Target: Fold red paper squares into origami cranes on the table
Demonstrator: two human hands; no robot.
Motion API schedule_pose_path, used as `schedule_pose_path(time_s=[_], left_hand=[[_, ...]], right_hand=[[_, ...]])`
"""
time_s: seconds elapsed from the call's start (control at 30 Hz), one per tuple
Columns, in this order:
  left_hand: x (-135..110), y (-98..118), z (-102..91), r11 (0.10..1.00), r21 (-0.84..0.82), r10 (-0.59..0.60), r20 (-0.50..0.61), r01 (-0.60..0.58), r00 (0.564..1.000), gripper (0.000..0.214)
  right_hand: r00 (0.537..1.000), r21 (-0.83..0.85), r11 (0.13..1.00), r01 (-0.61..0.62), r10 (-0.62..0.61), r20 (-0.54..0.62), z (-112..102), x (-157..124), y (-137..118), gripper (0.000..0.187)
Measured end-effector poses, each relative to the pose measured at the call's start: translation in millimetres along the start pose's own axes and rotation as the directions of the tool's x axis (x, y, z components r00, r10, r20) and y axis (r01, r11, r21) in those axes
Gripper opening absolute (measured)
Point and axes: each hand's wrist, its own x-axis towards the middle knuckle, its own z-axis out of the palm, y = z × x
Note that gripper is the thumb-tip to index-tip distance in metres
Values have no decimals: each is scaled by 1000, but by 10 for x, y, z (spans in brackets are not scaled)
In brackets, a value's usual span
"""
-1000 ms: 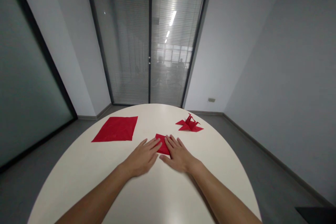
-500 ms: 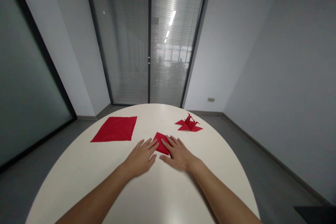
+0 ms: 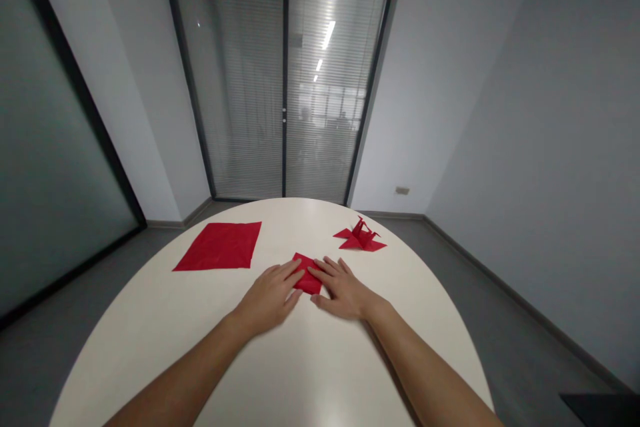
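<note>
A small folded red paper [image 3: 306, 275] lies near the middle of the white round table [image 3: 280, 367]. My left hand [image 3: 269, 295] lies flat with its fingers stretched out, the fingertips pressing on the paper's left part. My right hand [image 3: 341, 287] is also flat and spread, its fingertips resting on the paper's right part. Most of the folded paper is covered by my fingers; only its far corner shows.
A flat red paper square [image 3: 220, 245] lies at the far left of the table. A finished red paper crane [image 3: 361, 236] stands at the far right. Beyond the table are glass doors with blinds [image 3: 285, 80] and grey walls.
Both hands have slid slightly forward and closer together over the folded paper, covering more of it. The flat sheet and the crane have not moved.
</note>
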Motion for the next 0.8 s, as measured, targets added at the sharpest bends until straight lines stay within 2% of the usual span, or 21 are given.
schedule_pose_path(time_s=[0.17, 0.23, 0.33, 0.43, 0.6, 0.8], left_hand=[[-29, -7, 1, 990, -111, 95, 91, -85, 991, 43], [-31, 9, -42, 981, -146, 139, 98, -124, 985, 44], [-33, 24, -104, 963, -208, 200, 114, -173, 973, 48], [-32, 22, -125, 958, -228, 206, 123, -174, 971, 48], [-26, 38, -125, 966, -210, 176, 100, -152, 979, 42], [-43, -3, -77, 980, -160, 135, 109, -116, 985, 39]], right_hand=[[990, 30, 999, 46, -41, -132, -22, 0, -26, 54], [990, 46, 997, 62, -56, -132, 3, 12, -14, 51], [997, 44, 997, 66, -64, -50, 55, 47, 8, 56], [999, 31, 998, 49, -49, 4, 82, 97, 13, 65], [999, 12, 999, 45, -45, -3, 62, 144, 7, 75], [998, 24, 997, 68, -68, -2, 27, 35, 123, 87]])
